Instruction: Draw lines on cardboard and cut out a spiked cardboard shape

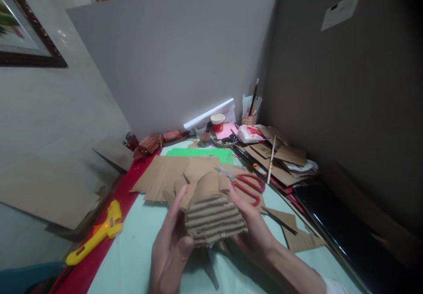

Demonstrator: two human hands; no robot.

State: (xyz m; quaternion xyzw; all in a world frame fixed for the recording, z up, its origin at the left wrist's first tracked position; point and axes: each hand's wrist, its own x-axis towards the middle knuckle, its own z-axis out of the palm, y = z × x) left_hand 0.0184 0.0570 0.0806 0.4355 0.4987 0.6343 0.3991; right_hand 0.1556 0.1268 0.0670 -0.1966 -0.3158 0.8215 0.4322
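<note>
A small cardboard construction (214, 219) with a ridged, corrugated front face is held up over the pale green table top. Wrapped around its left side is my left hand (173, 245), thumb at the lower left edge. My right hand (256, 228) grips its right side, with fingers partly hidden behind it. Pointed cardboard strips stick out above and below the piece. Just behind it, flat cardboard sheets (165, 175) lie on the table, and red-handled scissors (247, 184) rest beside my right hand.
A yellow glue gun (99, 236) lies on the red strip at left. Cardboard scraps (302, 236) and a black object (343, 232) are at right. Farther back are a paper cup (217, 123), a green sheet (198, 153), a pen holder (249, 118) and brown models (147, 146).
</note>
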